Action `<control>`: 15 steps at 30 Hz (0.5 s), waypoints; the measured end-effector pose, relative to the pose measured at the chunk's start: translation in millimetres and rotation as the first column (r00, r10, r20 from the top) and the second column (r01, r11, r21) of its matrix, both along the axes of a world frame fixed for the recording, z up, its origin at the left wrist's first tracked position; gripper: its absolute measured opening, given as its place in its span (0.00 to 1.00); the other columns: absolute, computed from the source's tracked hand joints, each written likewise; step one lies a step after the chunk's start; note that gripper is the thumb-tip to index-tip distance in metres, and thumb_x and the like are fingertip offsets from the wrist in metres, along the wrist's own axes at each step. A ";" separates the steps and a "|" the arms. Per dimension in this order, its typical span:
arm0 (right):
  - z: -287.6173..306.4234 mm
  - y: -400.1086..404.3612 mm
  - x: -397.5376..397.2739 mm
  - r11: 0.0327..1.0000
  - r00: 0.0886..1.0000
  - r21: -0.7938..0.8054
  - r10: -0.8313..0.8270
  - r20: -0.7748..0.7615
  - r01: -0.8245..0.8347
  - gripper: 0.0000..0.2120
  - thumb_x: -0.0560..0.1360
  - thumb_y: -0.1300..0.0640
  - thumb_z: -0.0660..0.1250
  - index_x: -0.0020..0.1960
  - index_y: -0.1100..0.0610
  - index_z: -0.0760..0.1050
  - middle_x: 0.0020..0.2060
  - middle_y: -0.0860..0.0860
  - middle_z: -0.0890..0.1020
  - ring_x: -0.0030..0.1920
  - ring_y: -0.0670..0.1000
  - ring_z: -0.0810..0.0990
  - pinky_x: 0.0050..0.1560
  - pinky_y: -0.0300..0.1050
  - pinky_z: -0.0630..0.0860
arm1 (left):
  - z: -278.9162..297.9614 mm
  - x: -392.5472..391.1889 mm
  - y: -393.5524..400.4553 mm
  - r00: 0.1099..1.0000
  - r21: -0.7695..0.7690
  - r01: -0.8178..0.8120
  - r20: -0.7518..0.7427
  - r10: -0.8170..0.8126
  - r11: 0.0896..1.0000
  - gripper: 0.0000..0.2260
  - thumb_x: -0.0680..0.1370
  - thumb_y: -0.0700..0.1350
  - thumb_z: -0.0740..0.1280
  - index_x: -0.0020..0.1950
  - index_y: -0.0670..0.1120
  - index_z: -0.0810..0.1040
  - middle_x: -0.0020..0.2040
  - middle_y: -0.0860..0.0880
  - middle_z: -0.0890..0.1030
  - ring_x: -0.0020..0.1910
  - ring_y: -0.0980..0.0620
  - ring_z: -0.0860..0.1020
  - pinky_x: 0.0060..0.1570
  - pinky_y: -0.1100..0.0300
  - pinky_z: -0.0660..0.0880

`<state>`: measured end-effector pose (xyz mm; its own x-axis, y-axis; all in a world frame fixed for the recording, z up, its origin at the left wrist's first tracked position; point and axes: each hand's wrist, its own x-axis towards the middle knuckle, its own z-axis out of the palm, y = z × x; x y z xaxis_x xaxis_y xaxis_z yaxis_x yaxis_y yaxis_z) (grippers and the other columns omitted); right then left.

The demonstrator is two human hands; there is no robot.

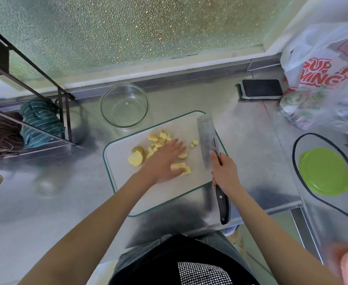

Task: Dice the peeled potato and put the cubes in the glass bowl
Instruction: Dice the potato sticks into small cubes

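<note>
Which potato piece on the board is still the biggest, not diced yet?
The rounded chunk at the board's left side, left of the left hand; the rest are small cubes.

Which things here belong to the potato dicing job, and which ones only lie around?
For the job: potato pieces, uncut potato chunk, cutting board, cleaver gripped by the right hand, left hand over the cubes, glass bowl.

Lying about: phone, plastic bag, green lid, striped cloths.

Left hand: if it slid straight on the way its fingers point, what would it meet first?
The left hand points up-right across the cutting board. It would likely meet the two small potato cubes first, then the cleaver blade; height is unclear.
</note>
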<state>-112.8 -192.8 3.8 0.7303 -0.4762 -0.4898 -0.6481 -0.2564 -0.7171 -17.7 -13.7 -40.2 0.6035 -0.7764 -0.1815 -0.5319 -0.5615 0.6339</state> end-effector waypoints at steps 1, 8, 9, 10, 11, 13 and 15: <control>-0.1 0.2 -1.7 1.000 1.000 -0.013 0.002 -0.010 -0.002 0.19 0.81 0.48 0.56 0.34 0.56 0.61 0.26 0.56 0.68 0.17 0.53 0.68 0.21 0.43 0.67 | -7.3 -7.7 1.2 0.999 0.031 0.045 -0.020 -0.045 0.998 0.36 0.73 0.54 0.69 0.75 0.44 0.57 0.75 0.48 0.55 0.75 0.52 0.50 0.73 0.60 0.46; -3.9 1.9 -14.5 0.999 0.998 -0.033 0.028 -0.062 -0.030 0.19 0.81 0.48 0.57 0.35 0.58 0.61 0.28 0.57 0.69 0.17 0.51 0.68 0.18 0.38 0.65 | -25.2 -32.2 1.4 0.989 -0.083 -0.133 -0.075 0.127 0.988 0.31 0.74 0.46 0.70 0.73 0.44 0.61 0.74 0.45 0.62 0.73 0.49 0.59 0.71 0.60 0.54; -4.5 3.3 -16.6 0.999 0.998 -0.031 0.029 -0.064 -0.031 0.19 0.81 0.48 0.57 0.35 0.57 0.61 0.27 0.57 0.69 0.16 0.51 0.68 0.18 0.38 0.66 | -27.0 -33.2 1.7 0.987 -0.095 -0.145 -0.081 0.138 0.985 0.30 0.74 0.45 0.70 0.72 0.44 0.63 0.73 0.45 0.63 0.72 0.49 0.60 0.71 0.60 0.55; -5.9 4.8 -18.7 0.999 0.997 -0.026 0.027 -0.069 -0.029 0.19 0.81 0.48 0.57 0.35 0.57 0.61 0.26 0.56 0.69 0.16 0.50 0.68 0.18 0.38 0.66 | -28.5 -34.7 1.7 0.984 -0.105 -0.163 -0.090 0.154 0.981 0.29 0.73 0.45 0.70 0.72 0.44 0.64 0.72 0.45 0.65 0.72 0.50 0.61 0.70 0.61 0.56; -7.4 6.7 -20.7 0.999 0.997 -0.023 0.027 -0.074 -0.028 0.19 0.81 0.49 0.57 0.34 0.57 0.61 0.25 0.56 0.69 0.16 0.49 0.68 0.18 0.38 0.66 | -29.3 -36.5 1.2 0.979 -0.113 -0.190 -0.102 0.179 0.975 0.28 0.73 0.45 0.71 0.71 0.44 0.66 0.71 0.46 0.66 0.72 0.50 0.62 0.69 0.63 0.56; -11.0 11.1 -23.7 0.998 0.996 -0.043 0.049 -0.071 -0.052 0.19 0.81 0.49 0.57 0.34 0.57 0.61 0.25 0.54 0.69 0.18 0.49 0.69 0.21 0.40 0.67 | -28.9 -41.0 0.1 0.966 -0.133 -0.246 -0.112 0.232 0.960 0.26 0.73 0.45 0.71 0.69 0.45 0.69 0.70 0.46 0.68 0.70 0.51 0.64 0.68 0.66 0.56; -14.4 14.8 -25.4 0.989 0.994 -0.109 0.092 -0.066 -0.099 0.19 0.81 0.49 0.57 0.34 0.56 0.62 0.26 0.52 0.69 0.24 0.49 0.70 0.29 0.42 0.68 | -27.0 -46.1 -0.7 0.958 -0.153 -0.277 -0.114 0.262 0.949 0.25 0.73 0.44 0.71 0.68 0.45 0.70 0.69 0.46 0.70 0.70 0.50 0.66 0.68 0.63 0.59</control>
<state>-138.2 -178.0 -10.6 0.7453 -0.4602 -0.4824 -0.6585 -0.3955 -0.6402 -63.7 -14.3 -67.2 0.7812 -0.6110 -0.1281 -0.3112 -0.5591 0.7685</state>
